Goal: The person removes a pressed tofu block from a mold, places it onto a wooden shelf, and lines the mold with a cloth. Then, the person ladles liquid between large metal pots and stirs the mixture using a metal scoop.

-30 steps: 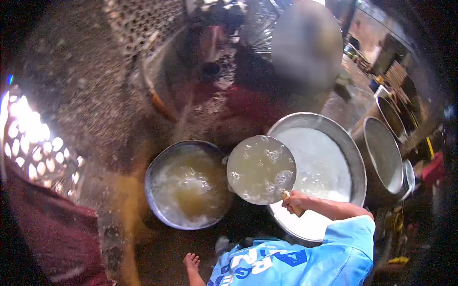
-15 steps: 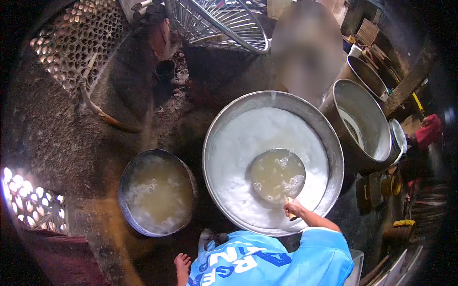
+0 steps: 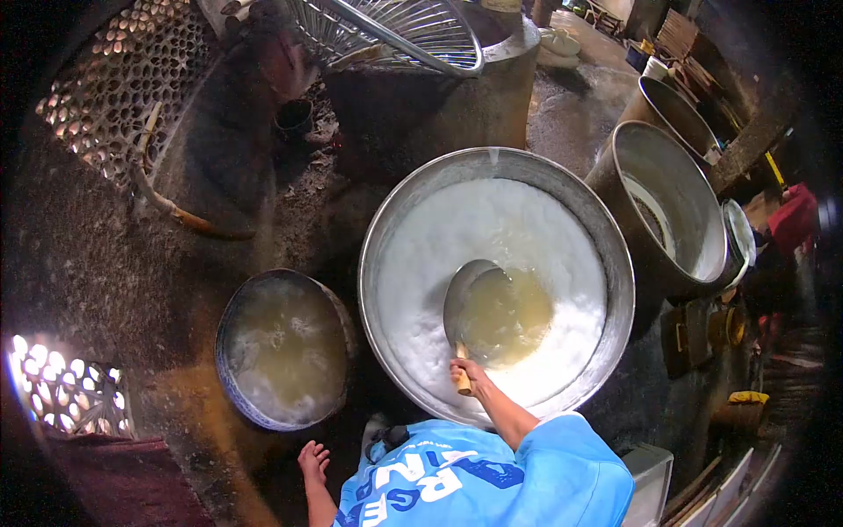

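My right hand [image 3: 467, 376] grips the wooden handle [image 3: 462, 353] of a round metal ladle [image 3: 467, 294]. The ladle is tilted on its side over a large round pot [image 3: 620, 338], and yellowish liquid [image 3: 518, 316] lies beside it amid white foam [image 3: 413, 263]. My left hand [image 3: 313, 460] holds nothing, its fingers apart, below a smaller blue-rimmed basin [image 3: 226, 378] of foamy yellowish liquid.
Tall metal pots [image 3: 615, 176] stand to the right, with a lidded container beside them. A wire rack [image 3: 421, 35] lies on a large drum [image 3: 430, 114] at the top. A maroon cloth [image 3: 132, 479] is at lower left, a white box [image 3: 648, 483] at lower right.
The ladle held liquid and moved from between the basin and pot into the large pot. It has since shifted left and tipped, and its liquid is now in the pot.
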Tool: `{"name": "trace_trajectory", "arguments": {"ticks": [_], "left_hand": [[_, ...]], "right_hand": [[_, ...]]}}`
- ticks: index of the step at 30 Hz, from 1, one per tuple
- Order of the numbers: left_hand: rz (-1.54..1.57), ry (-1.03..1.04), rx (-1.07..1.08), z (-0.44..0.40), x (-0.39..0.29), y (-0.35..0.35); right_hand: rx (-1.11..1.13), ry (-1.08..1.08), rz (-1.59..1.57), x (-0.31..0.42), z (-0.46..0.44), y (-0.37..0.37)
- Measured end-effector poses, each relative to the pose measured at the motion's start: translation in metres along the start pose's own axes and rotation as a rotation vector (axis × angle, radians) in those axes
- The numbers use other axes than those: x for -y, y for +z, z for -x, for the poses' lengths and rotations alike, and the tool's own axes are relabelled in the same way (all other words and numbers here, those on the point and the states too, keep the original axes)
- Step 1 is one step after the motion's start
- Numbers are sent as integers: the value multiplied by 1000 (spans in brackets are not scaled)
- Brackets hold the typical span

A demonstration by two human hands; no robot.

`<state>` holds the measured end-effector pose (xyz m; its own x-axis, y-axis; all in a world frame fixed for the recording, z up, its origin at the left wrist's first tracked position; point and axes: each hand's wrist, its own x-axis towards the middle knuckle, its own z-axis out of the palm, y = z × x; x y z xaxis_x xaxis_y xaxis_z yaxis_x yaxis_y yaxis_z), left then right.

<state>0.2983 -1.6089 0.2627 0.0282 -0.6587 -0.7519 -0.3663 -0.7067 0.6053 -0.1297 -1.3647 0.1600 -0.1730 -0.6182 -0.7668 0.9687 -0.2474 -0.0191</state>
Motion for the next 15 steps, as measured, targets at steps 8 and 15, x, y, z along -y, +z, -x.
{"name": "trace_trajectory", "arguments": {"ticks": [8,15], "left_hand": [[141,-140,-46,-15,61,-54],[430,-183,-167,-22,134,-124]], "right_hand": [[564,349,356,-32,61,183],[117,-266,1487,-98,-50,325]]}}
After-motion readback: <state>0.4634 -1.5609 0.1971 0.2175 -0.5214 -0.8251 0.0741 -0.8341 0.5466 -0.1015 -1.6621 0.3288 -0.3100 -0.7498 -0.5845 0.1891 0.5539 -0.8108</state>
